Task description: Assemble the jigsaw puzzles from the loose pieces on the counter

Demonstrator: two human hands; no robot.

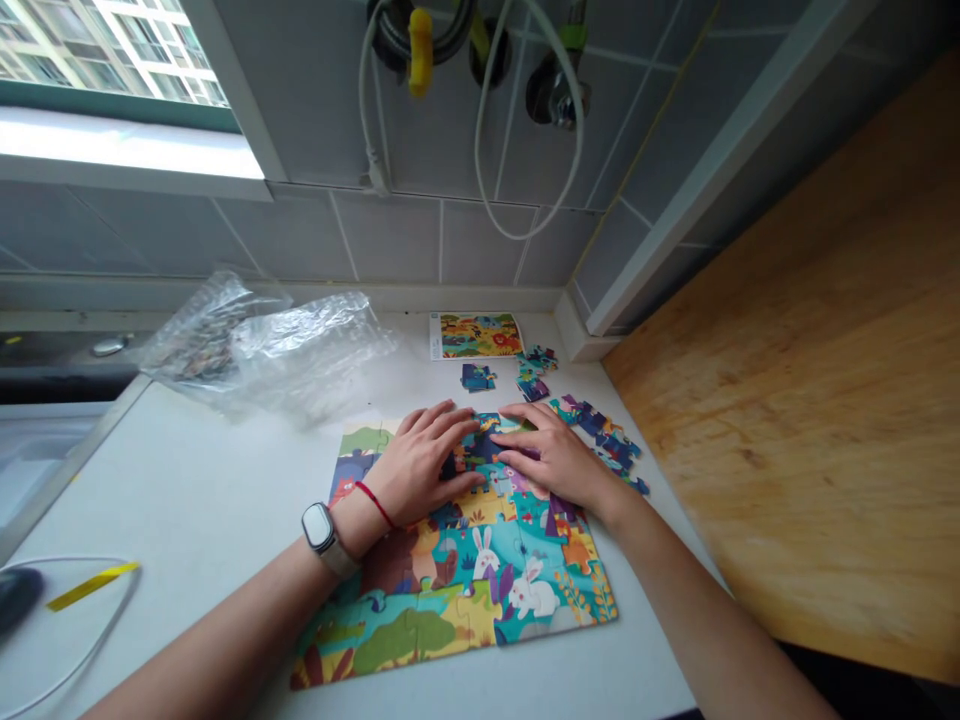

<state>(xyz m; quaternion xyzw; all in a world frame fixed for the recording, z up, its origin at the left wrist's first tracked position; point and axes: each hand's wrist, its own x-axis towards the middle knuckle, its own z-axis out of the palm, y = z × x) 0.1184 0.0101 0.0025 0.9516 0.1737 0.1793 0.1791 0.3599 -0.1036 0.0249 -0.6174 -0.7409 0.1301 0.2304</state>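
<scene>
A colourful jigsaw puzzle [420,630] with rabbits and other animals lies on the white countertop, much of it joined together. My left hand [431,465] rests on its upper left part, fingers stretched out and pointing right. Opposite it, my right hand [551,455] lies over the upper right part with its fingers spread. Dark blue puzzle pieces [481,440] show between the two sets of fingertips. What lies beneath both palms is hidden. A watch and a red string circle my left wrist.
Loose puzzle pieces [611,440] lie right of the puzzle, and more pieces [478,377] behind it. A picture card [480,335] lies near the wall. Clear plastic bags [300,345] sit at the back left. A wooden panel [810,400] borders the right. A yellow strip [91,587] lies front left.
</scene>
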